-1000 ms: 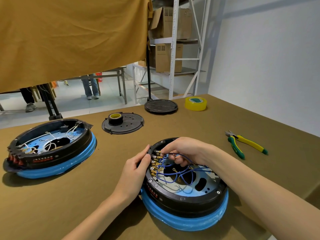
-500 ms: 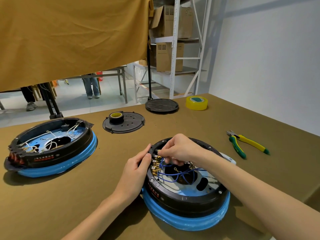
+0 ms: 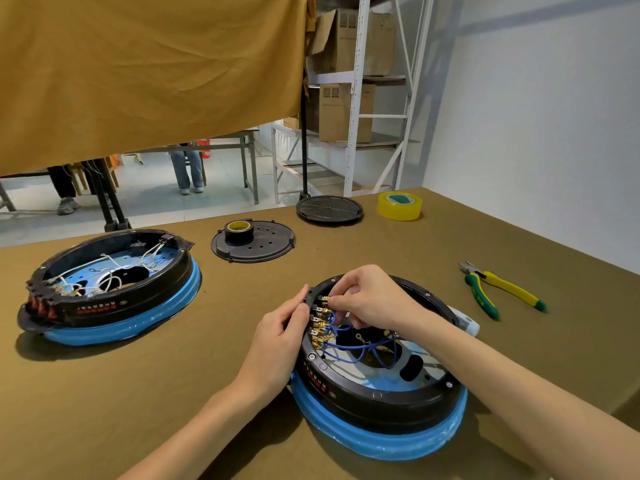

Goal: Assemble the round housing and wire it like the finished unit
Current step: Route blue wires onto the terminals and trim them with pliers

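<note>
Round housing [image 3: 377,386], black ring on blue base, sits on table [image 3: 173,393] directly before person. Left hand [image 3: 280,341] braces outer left rim, fingers curled against it. Right hand [image 3: 370,299] reaches over far rim, fingertips pinching brass terminal [image 3: 325,299] on blue wires [image 3: 360,348]. Finished unit [image 3: 107,289] well apart, far left. Pliers [image 3: 502,289] right.

Bright, even daylight; soft shadows, sharp focus, wide-angle edge distortion.
</note>
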The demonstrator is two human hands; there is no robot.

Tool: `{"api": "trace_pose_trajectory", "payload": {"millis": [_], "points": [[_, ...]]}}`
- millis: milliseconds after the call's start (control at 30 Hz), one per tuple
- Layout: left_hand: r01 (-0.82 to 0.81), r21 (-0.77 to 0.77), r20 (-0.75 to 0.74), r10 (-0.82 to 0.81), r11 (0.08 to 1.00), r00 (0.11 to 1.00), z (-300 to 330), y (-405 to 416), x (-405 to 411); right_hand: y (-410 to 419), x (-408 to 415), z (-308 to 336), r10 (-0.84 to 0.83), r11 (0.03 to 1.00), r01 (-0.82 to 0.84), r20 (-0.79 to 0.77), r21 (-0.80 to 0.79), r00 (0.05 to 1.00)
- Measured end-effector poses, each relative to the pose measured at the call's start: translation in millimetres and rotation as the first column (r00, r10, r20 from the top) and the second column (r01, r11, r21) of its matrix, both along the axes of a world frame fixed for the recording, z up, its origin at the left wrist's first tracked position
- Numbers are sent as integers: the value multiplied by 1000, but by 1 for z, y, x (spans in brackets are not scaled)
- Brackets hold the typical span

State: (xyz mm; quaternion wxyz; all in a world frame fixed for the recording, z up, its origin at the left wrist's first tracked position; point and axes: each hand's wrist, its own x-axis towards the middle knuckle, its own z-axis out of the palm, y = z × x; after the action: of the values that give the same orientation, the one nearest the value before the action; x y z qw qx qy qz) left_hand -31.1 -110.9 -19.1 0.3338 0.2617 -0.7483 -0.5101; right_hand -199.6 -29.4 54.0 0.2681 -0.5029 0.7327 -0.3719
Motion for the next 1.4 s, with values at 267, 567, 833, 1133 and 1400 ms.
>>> {"api": "trace_pose_trajectory", "payload": {"millis": [267,567,833,1133,1400], "points": [[-5,-90,58,10,996,998,2,-1,4,-4,2,-2,21,1000,-21,20,-22,1000],[4,15,-20,-4,1000,1000,0,5,1,8,4,-1,66,994,-79,-150,-78,986],[-21,-25,3,21,999,1000,-1,3,0,9,1,-4,97,991,-118,-262,-64,960],[-11,-16,-3,11,1000,1000,-4,1,0,12,-7,-2,191,979,-200,-186,-28,964],[1,-54,49,1,999,999,-1,-1,2,13,-6,0,210,976,-216,-157,-24,965]]}}
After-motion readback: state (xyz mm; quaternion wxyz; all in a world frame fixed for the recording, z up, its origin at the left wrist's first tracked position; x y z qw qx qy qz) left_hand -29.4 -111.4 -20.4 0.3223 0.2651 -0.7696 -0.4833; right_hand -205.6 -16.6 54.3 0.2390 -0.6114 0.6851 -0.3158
